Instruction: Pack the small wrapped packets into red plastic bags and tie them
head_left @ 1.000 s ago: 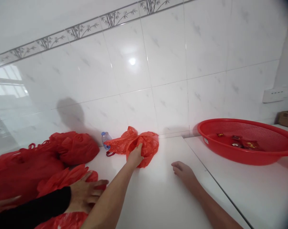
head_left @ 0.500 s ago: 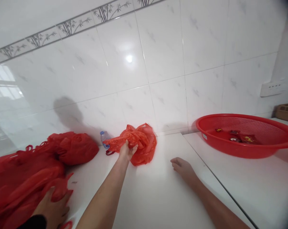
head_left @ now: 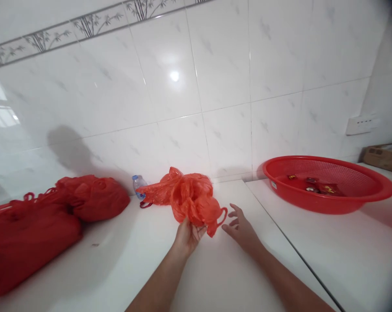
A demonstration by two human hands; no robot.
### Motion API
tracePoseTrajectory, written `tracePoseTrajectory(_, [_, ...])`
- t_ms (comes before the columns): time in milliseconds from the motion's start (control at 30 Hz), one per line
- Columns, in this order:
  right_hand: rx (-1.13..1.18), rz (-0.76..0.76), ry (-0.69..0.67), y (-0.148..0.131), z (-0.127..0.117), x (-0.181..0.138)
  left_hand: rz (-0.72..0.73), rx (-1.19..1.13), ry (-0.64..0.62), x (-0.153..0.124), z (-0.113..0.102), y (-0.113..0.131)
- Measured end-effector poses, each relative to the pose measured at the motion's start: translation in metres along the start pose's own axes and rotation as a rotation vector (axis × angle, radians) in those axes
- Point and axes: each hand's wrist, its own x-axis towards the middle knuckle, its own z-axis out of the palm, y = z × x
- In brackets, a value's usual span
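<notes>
My left hand point(head_left: 188, 234) is closed on a crumpled red plastic bag point(head_left: 189, 197) and holds it just above the white table point(head_left: 215, 277) near the middle. A loop handle of the bag hangs at its right side. My right hand point(head_left: 239, 225) is open with fingers spread, a little to the right of the bag and close to that handle, not touching it as far as I can see.
A heap of red plastic bags point(head_left: 36, 221) lies at the left. A small water bottle point(head_left: 138, 184) stands against the tiled wall. A red mesh basket point(head_left: 325, 184) with small packets sits at the right, a cardboard box point(head_left: 382, 157) behind it.
My left hand has pulled the red bag toward me and lifted it. My right hand rose off the table and opened toward it. The other person's hand at lower left has left the view.
</notes>
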Motion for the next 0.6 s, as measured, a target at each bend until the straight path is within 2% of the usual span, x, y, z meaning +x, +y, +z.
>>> tracePoseTrajectory(67, [-0.017, -0.056, 0.019, -0.004, 0.005, -0.005, -0.047, 0.025, -0.022, -0.005, -0.006, -0.018])
tracePoseTrajectory(133, [-0.073, -0.181, 0.023, -0.009, 0.009, -0.010, -0.039, 0.075, -0.055, -0.009, -0.010, -0.029])
tracePoseTrajectory(200, [-0.131, -0.342, 0.004, -0.015, 0.012, -0.013, -0.008, 0.129, -0.085, -0.013, -0.011, -0.033])
tracePoseTrajectory(267, [-0.134, -0.416, -0.035, -0.019, 0.013, -0.015, 0.035, 0.151, -0.091, -0.016, -0.011, -0.032])
tracePoseTrajectory(333, [-0.062, -0.311, -0.026, -0.021, 0.010, -0.015, 0.062, 0.145, -0.080, -0.018, -0.013, -0.026])
tracePoseTrajectory(467, [0.151, 0.132, 0.145, -0.018, -0.004, -0.006, 0.001, 0.109, 0.012, -0.017, -0.023, -0.009])
tracePoseTrajectory(533, [0.267, 0.239, 0.166, -0.014, -0.010, -0.001, -0.022, 0.066, 0.048, -0.014, -0.031, -0.001])
tracePoseTrajectory(600, [0.386, 0.268, 0.159, -0.009, -0.015, 0.002, -0.014, 0.023, 0.077, -0.010, -0.038, 0.005])
